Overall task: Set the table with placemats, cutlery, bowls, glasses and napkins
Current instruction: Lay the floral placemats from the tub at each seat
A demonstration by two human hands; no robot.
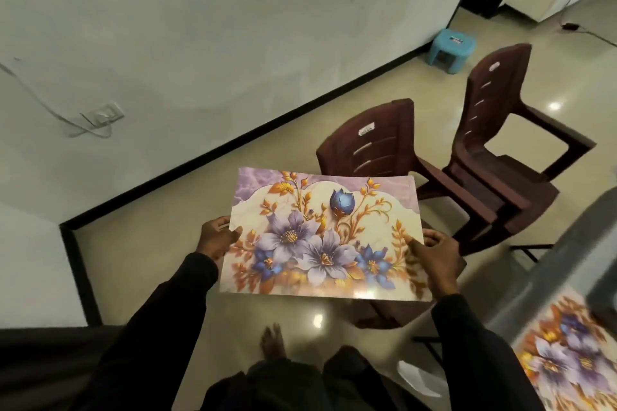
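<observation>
Left hand (217, 238) and right hand (434, 252) each pinch a short edge of the floral placemat (320, 233), held level over open floor; a second placemat (567, 360) lies on the table (567, 260) at right; brown chairs (377, 143) stand just beyond its far edge

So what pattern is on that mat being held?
Purple and blue flowers with golden leaves on the placemat, head view.

Floral placemat (320, 237): rectangular, glossy, purple and blue flowers with orange leaves on cream, lilac far corners. Held in the air, near-flat, print up. Second placemat (567, 364), same print, at 4 o'clock, blurred, cropped.
</observation>
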